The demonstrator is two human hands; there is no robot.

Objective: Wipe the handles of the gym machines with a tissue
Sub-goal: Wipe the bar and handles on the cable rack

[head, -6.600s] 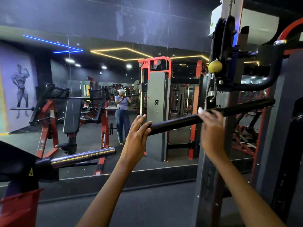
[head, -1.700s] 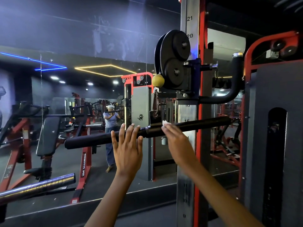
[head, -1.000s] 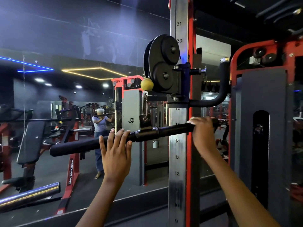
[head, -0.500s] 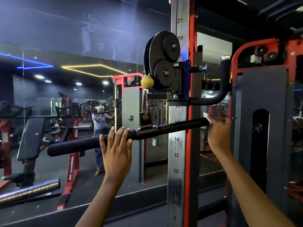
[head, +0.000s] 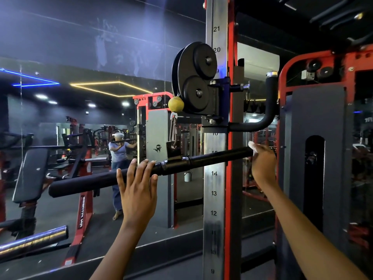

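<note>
Two hands, one bar, one tissue. Left hand flat, fingers straight and spread, resting against the black bar handle near its middle. Right hand curled over the bar's right end, pinching a white tissue against it. Two black pulleys above; mirror behind.

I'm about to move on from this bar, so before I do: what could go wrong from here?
The black padded cable bar hangs from a single clip, steadied only by the straight fingers of the left hand; it may swing once released. The white tissue, held by the right hand, sits at the bar's right tip and could slip off. The bar's left half could get skipped.
</note>
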